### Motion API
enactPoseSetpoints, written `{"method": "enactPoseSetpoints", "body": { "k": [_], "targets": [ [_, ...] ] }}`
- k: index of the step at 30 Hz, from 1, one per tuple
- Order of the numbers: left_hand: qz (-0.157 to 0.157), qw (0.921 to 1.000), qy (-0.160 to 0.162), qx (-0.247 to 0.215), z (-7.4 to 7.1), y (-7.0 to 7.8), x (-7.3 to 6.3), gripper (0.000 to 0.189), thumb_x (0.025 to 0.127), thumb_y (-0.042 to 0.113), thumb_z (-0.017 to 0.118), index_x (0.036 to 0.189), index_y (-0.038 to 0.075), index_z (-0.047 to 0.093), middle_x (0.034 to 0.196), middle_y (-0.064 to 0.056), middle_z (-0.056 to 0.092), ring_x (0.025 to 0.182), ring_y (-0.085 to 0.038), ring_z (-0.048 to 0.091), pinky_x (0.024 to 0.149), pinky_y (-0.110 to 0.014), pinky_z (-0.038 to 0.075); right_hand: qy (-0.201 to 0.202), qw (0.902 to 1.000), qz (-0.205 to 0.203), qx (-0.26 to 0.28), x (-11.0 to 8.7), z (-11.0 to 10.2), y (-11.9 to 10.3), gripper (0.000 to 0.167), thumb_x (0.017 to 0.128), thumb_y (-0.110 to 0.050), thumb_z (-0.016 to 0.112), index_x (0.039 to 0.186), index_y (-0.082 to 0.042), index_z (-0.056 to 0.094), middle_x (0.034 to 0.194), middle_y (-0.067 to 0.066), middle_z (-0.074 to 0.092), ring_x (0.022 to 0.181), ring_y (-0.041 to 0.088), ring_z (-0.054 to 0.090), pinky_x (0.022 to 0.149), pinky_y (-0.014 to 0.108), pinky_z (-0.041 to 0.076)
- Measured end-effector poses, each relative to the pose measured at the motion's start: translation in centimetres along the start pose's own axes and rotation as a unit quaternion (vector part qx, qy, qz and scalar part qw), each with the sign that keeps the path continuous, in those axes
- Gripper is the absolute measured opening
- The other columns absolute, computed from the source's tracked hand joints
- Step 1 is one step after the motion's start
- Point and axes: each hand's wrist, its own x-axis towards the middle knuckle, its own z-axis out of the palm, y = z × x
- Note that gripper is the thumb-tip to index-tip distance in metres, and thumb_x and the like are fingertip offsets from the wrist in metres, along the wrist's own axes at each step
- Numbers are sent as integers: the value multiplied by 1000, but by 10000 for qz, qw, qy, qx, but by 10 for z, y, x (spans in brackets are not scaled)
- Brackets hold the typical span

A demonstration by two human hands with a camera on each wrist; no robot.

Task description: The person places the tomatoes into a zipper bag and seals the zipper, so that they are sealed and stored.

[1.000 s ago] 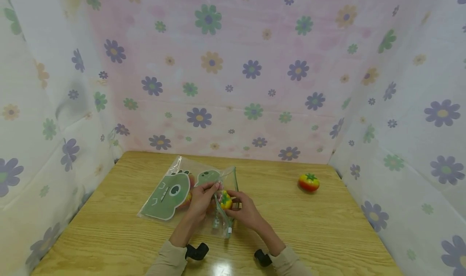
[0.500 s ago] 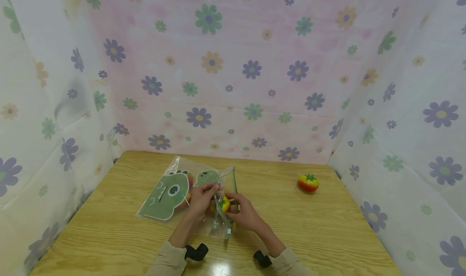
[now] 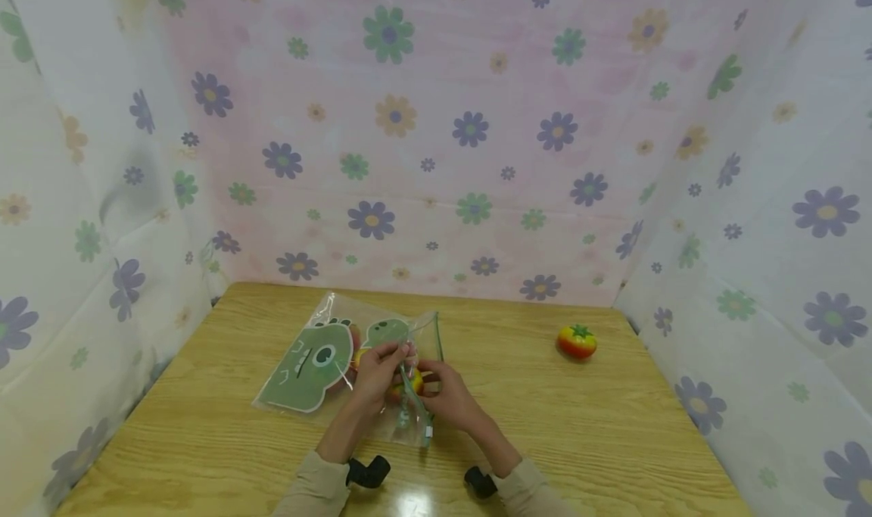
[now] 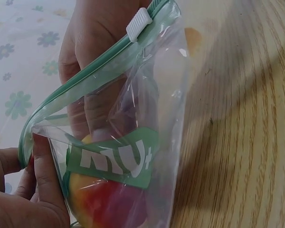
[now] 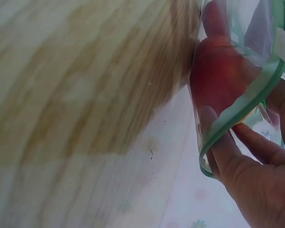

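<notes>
A clear zip bag (image 3: 293, 384) with green cartoon prints lies on the table, its green-edged mouth towards the right. My left hand (image 3: 373, 373) pinches the rim of that mouth, as the left wrist view also shows. Inside the opening, my right hand (image 3: 451, 397) holds a red-and-yellow toy tomato (image 3: 412, 384) with its fingers around it. The right wrist view shows the tomato's red side (image 5: 216, 78) behind the clear plastic. More red and yellow fruit shows deeper in the bag, partly covered by the print and my left hand.
Another red-and-yellow toy tomato (image 3: 577, 343) sits at the back right of the wooden table (image 3: 545, 434). A white slider (image 4: 139, 24) sits on the bag's zip. Flower-patterned cloth (image 3: 436, 161) encloses the table's back and sides.
My right hand has moved left, carrying the tomato further into the bag's mouth. My left hand keeps its hold on the rim. The other tomato on the table stays put.
</notes>
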Motion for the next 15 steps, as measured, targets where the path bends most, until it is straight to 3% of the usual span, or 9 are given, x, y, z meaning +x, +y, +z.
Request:
{"method": "enactPoseSetpoints", "body": {
  "k": [10,15],
  "targets": [
    [37,10000,-16,54,-1,-1,0,28,101,13,65,115,-11,68,88,0,75,74,-8,69,63,-21,58,-55,9995,-30,-296,-1,-4,-1,48,93,2,70,138,7,55,136,27,56,116,44,62,89,42,60],
    [-8,9999,12,133,-1,0,-1,29,101,14,66,117,-10,68,90,0,74,77,-8,68,64,-21,57,263,9986,56,-461,-5,-10,-3,43,97,-3,67,137,8,56,137,28,55,117,44,61,90,45,60]
  ]
}}
